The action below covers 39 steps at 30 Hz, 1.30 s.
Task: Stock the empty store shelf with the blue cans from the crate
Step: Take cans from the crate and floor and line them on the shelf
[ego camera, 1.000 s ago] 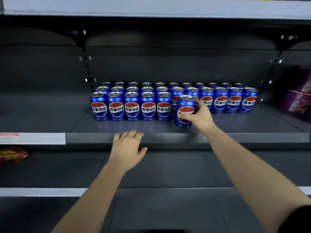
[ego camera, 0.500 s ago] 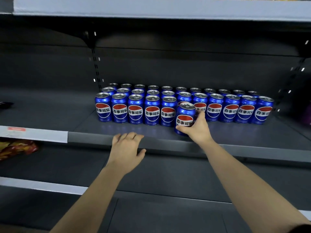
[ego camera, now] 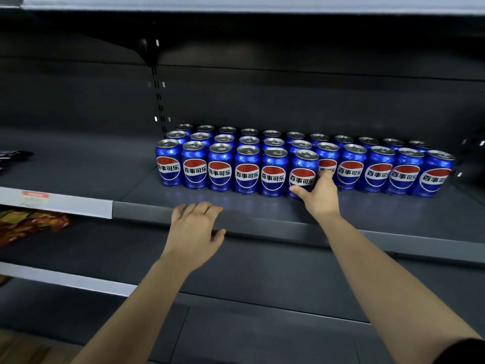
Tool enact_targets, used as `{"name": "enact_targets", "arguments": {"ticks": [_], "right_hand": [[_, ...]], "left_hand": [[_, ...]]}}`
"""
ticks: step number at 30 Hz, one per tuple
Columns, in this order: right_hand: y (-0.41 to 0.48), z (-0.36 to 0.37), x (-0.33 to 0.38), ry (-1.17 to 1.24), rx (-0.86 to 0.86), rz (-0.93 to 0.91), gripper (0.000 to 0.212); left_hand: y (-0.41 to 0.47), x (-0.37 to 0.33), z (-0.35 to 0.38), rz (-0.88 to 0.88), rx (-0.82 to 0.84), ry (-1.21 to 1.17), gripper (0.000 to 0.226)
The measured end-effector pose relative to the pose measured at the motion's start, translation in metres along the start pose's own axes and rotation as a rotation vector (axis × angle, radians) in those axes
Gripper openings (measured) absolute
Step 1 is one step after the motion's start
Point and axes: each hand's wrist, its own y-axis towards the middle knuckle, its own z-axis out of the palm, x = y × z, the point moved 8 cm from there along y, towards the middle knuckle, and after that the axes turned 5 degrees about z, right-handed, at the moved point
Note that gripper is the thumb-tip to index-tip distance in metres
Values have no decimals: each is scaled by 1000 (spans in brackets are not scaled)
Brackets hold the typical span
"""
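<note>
A: Obs., centre of frame. Right hand point(ego camera: 319, 195) grips a blue Pepsi can point(ego camera: 303, 169) low on its body, thumb on the lower left of the label, fingers curled round the right side. The can stands on the grey shelf point(ego camera: 367, 206), sixth in the front row point(ego camera: 246, 170), just beside its left neighbour. Whether the base sits flat: cannot tell.

B: Left hand?

A: Left hand point(ego camera: 195, 229), lower centre, rests with straight, relaxed fingers over the shelf's front lip. It holds nothing.

B: Handling estimate?

A: The tab looks sealed, so probably full: moderately heavy for one hand, rigid under a side grip. The wall is glossy, likely slick, and thin metal dents if squeezed or knocked. Best hold is round the mid-body, not the rim.

B: Risk?

A: Tall, narrow cans packed close; a nudge could topple the neighbours. Slide it in squarely.

B: Crate?

A: Not in view. Snack packets point(ego camera: 29, 222) lie at lower left, below a white price strip point(ego camera: 65, 204).
</note>
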Motion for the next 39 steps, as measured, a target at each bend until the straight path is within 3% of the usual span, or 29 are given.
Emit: {"name": "enact_targets", "arguments": {"ticks": [7, 10, 13, 16, 22, 29, 33, 39], "right_hand": [[-6, 1, 1, -31, -11, 17, 67], [-16, 3, 8, -61, -18, 3, 77], [-36, 1, 19, -108, -148, -70, 85], [-65, 10, 37, -166, -243, -182, 72], [-119, 65, 76, -118, -181, -273, 64], [-198, 144, 101, -71, -111, -310, 35], [-238, 184, 92, -62, -122, -268, 35], [-301, 267, 48, -130, 105, -106, 43]], "left_hand": [[-6, -7, 1, 26, 0, -25, 44], [-12, -2, 0, 29, 2, -41, 44], [-18, 7, -1, 39, 5, -67, 45], [-24, 19, -1, 63, 24, -76, 45], [-47, 59, -3, 129, 67, -108, 46], [-85, 144, 4, 162, 151, -91, 47], [-117, 190, 19, 164, 220, -86, 48], [-169, 243, 55, 143, 320, -94, 45]]}}
